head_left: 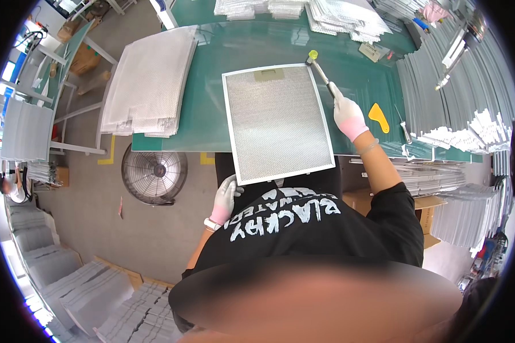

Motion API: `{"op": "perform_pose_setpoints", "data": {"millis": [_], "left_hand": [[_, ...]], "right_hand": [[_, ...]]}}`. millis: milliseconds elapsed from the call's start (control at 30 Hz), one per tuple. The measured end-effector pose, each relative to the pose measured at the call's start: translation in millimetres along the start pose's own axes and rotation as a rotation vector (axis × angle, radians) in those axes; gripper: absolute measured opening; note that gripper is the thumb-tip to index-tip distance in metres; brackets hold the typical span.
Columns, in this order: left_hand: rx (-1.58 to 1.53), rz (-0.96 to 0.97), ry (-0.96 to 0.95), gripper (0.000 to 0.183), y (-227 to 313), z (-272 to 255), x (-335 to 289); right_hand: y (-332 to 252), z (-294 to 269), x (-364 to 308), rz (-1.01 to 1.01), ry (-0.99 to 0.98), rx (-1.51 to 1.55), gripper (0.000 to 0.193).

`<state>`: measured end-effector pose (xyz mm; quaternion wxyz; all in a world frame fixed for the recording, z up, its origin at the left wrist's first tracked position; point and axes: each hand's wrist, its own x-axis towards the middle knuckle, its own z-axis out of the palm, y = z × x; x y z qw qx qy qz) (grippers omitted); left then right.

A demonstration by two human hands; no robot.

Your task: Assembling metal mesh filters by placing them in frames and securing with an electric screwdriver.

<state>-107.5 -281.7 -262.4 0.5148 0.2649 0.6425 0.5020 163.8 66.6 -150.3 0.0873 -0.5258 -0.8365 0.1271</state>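
A rectangular metal mesh filter panel with a pale frame lies on the green table, its near end reaching over the front edge toward my body. My left hand, in a white and pink glove, is closed at the panel's near left corner; its fingertips are partly hidden. In my gloved right hand is the dark grip of a small mallet. The mallet's yellow-green head is at the panel's far right corner; whether it touches the frame I cannot tell.
Mesh sheets are stacked on the left, with more along the back. To the right lie a yellow scraper, a thin-shafted tool and piled grey frame strips. A powered tool hangs above them. A fan stands at left.
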Motion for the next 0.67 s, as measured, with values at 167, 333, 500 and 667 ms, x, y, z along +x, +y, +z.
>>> {"op": "perform_pose_setpoints", "data": {"millis": [167,333,500,667], "left_hand": [[0.001,-0.032,-0.003,0.039,2.8,-2.7,-2.6],[-0.031,0.004,-0.014,0.041,2.7,-0.8,-2.8],[-0.051,0.067,-0.046,0.045,-2.1,4.7,0.3],[-0.074,0.124,-0.143,0.054,16.1,10.9,0.4]], "right_hand": [[0.9,9.1,-12.9,-0.157,0.289,0.178,0.054],[-24.2,-11.3,-15.6,-0.028,0.058,0.212,0.054],[-87.5,-12.4,-8.6,-0.404,0.334,0.465,0.051],[-143.9,13.9,4.3,-0.408,-0.021,0.324,0.057]]}}
